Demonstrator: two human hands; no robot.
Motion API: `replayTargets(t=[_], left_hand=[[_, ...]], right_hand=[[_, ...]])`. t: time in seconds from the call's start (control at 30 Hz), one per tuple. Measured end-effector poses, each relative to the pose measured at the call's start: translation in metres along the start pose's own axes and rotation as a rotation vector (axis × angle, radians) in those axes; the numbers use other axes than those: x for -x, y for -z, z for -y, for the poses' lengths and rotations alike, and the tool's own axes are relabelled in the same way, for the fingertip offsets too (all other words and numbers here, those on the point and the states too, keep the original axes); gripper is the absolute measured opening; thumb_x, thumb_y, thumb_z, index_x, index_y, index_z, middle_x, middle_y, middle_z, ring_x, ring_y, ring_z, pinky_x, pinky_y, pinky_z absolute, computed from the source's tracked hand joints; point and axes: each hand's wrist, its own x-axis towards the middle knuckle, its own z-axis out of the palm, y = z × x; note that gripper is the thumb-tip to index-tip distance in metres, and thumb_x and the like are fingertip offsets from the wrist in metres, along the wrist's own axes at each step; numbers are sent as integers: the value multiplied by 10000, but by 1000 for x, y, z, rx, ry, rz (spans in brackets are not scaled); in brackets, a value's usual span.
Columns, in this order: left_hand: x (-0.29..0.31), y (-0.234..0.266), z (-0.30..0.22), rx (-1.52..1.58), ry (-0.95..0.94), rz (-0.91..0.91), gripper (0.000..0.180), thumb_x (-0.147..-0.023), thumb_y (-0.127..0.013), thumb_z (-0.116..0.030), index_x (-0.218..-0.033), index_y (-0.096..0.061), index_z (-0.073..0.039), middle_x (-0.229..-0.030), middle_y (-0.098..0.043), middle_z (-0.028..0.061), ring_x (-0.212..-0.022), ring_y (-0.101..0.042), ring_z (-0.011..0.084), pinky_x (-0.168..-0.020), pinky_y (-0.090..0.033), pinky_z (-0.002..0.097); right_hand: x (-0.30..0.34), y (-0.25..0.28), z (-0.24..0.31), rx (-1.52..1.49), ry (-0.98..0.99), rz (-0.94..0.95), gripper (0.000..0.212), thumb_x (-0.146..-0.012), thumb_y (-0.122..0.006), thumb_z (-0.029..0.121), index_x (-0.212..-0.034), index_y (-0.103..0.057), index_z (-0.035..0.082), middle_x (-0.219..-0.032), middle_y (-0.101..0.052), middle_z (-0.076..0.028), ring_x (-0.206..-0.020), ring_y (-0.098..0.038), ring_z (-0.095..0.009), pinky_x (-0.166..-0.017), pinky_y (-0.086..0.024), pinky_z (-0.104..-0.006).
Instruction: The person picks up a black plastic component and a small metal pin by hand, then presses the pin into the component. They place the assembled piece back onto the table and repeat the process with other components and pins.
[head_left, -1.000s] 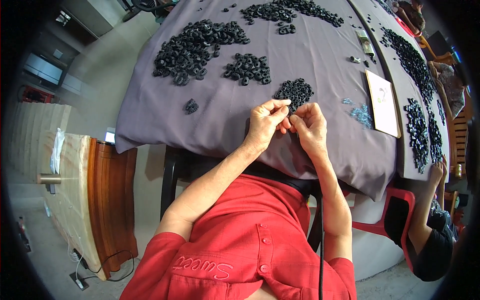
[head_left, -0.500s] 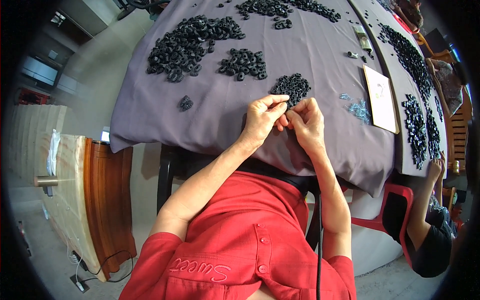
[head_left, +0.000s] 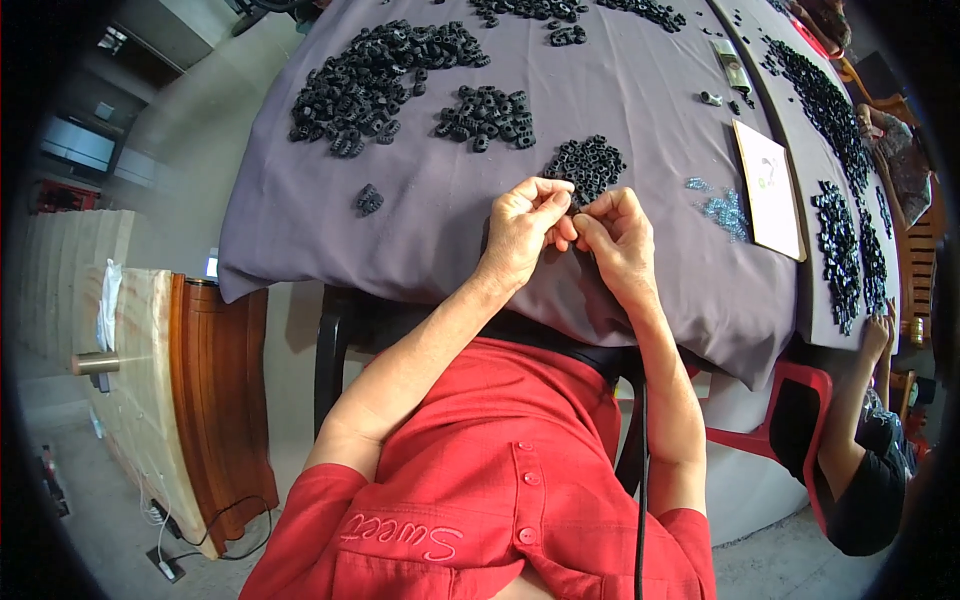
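Observation:
My left hand (head_left: 524,228) and my right hand (head_left: 618,238) meet over the near edge of the grey cloth (head_left: 440,235), fingertips pinched close together. Between them a tiny dark piece shows, too small and covered to name. Just beyond the fingertips lies a heap of small black ring-like parts (head_left: 590,162). To its left is a cluster of larger black ribbed parts (head_left: 487,118), with a big pile of the same black parts (head_left: 375,85) farther left. A little group of black parts (head_left: 369,199) sits alone nearer the left edge. Small clear bluish pieces (head_left: 725,214) lie right of my right hand.
A pale board (head_left: 768,188) lies at the right, with a tube (head_left: 732,68) beyond it. More black parts (head_left: 836,250) spread over the neighbouring table, where another person's arm (head_left: 858,400) rests beside a red chair (head_left: 785,425). A wooden cabinet (head_left: 225,410) stands at left.
My hands stay pinched together, with small finger shifts and the right hand slightly farther right. The whole view has shifted a little.

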Motion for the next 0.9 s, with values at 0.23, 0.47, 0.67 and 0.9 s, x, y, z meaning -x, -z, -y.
replayTargets(t=[0.23,0.47,0.67,0.9], left_hand=[[0,2,-5,113,54,-21,151,-892,-573,-111,-1027,-550,-47,-681,-538,-2,-500,-492,65,-434,-395,183],[4,0,-13,59,69,86,187,-871,-595,-77,-1035,-520,-27,-691,-510,-10,-472,-413,32,-402,-350,170],[1,6,-13,214,253,200,385,-900,-561,-120,-1252,-450,-10,-758,-545,-1,-473,-411,24,-407,-360,163],[3,6,-13,269,245,210,335,-878,-593,-107,-1186,-490,-23,-791,-573,23,-486,-425,26,-418,-374,164]], right_hand=[[3,0,-2,14,68,25,250,-787,-660,22,-990,-515,0,-802,-520,-2,-635,-474,-38,-567,-409,-183],[2,4,11,253,152,126,409,-706,-734,56,-1084,-582,22,-899,-488,1,-582,-417,-44,-531,-368,-196],[1,1,2,30,165,136,362,-718,-729,48,-1050,-588,18,-972,-516,-7,-710,-512,-55,-608,-427,-197],[2,1,3,-21,129,170,333,-744,-695,-11,-1054,-577,5,-964,-548,-19,-858,-574,-93,-758,-484,-234]])
